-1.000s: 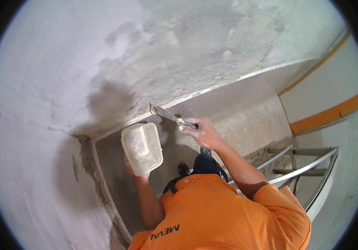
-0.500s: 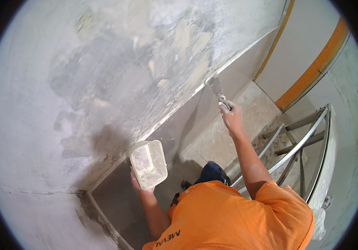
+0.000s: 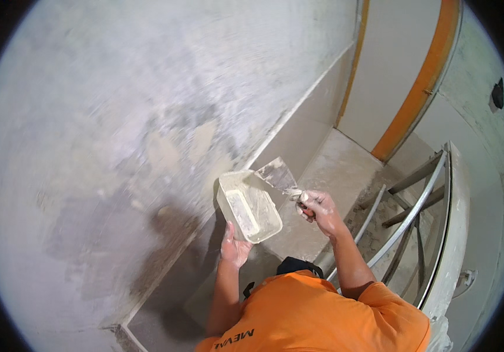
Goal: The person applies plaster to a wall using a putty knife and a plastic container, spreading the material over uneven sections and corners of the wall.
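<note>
My left hand (image 3: 235,249) grips the lower end of a white rectangular plastic tub (image 3: 224,202), its inside smeared with pale plaster. In my right hand (image 3: 321,212) is a putty knife (image 3: 280,175), its flat blade coated with plaster and held at the tub's upper right rim. Whether blade and rim touch, I cannot tell. Both hands carry white plaster smears. To the left rises a wall (image 3: 87,146) with grey damp-looking areas and beige plaster patches (image 3: 164,154).
A metal ladder-like frame (image 3: 407,217) stands at the right, beside a curved pale panel (image 3: 448,234). Grey tiles (image 3: 299,141) line the lower wall below a white edge. Farther off is a white door (image 3: 384,70) with an orange frame (image 3: 419,88).
The putty knife has come away from the wall's lower edge, back to the tub. My left hand has lifted the tub up and right. The view has shifted.
</note>
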{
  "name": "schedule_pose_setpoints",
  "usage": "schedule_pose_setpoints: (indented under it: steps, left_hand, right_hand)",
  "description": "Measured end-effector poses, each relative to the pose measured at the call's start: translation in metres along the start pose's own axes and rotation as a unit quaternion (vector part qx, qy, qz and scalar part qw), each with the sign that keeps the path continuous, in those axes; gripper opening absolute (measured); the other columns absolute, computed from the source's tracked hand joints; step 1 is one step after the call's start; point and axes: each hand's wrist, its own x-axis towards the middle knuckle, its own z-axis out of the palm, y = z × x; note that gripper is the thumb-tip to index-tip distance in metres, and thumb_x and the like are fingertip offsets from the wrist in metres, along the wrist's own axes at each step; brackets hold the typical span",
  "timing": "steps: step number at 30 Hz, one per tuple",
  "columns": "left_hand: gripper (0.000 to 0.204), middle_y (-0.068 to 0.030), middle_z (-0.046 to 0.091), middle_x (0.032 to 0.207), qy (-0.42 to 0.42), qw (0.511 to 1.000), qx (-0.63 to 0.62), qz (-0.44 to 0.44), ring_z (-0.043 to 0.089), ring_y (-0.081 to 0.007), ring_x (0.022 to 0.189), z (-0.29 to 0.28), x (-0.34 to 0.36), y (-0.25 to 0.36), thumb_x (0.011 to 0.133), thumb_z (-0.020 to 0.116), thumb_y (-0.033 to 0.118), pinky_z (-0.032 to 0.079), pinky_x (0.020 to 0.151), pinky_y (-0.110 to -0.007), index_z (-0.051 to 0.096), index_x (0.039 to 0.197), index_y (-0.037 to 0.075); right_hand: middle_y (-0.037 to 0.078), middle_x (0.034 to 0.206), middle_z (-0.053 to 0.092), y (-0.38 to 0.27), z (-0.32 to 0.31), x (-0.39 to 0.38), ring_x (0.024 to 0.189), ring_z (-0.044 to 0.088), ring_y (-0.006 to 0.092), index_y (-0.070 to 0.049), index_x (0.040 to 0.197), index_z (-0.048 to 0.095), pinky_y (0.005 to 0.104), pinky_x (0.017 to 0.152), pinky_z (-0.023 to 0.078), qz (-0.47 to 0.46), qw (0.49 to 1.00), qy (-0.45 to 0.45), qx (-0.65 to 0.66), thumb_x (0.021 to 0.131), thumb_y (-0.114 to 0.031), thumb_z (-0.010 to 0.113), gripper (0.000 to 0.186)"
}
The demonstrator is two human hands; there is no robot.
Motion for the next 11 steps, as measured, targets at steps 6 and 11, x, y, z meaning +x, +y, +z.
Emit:
schedule_pose_setpoints:
  steps: [6, 11]
  left_hand:
    - [0.054, -0.0095, 0.044, 0.15, -0.109, 0.973, -0.194, -0.062, 0.046, -0.0325, 0.136, 0.116, 0.095, -0.009, 0.104, 0.035, 0.043, 0.04, 0.11, -0.055, 0.039, 0.15, 0.013]
    - [0.07, -0.0149, 0.045, 0.148, -0.067, 0.977, -0.199, -0.018, 0.049, -0.041, 0.131, 0.209, 0.156, -0.037, 0.1, 0.035, 0.055, 0.044, 0.1, -0.068, 0.033, 0.151, 0.007]
  right_hand:
    - [0.016, 0.099, 0.066, -0.039, -0.057, -0.009, 0.087, 0.063, 0.0295, 0.0, 0.119, 0.065, 0.0337, 0.083, 0.049, -0.222, 0.926, 0.119, -0.283, 0.081, -0.01, 0.074, 0.04]
    - [0.019, 0.096, 0.063, -0.06, -0.099, -0.019, 0.087, 0.061, 0.0341, -0.002, 0.123, 0.065, 0.0354, 0.083, 0.049, -0.188, 0.88, 0.205, -0.386, 0.082, -0.011, 0.074, 0.043]
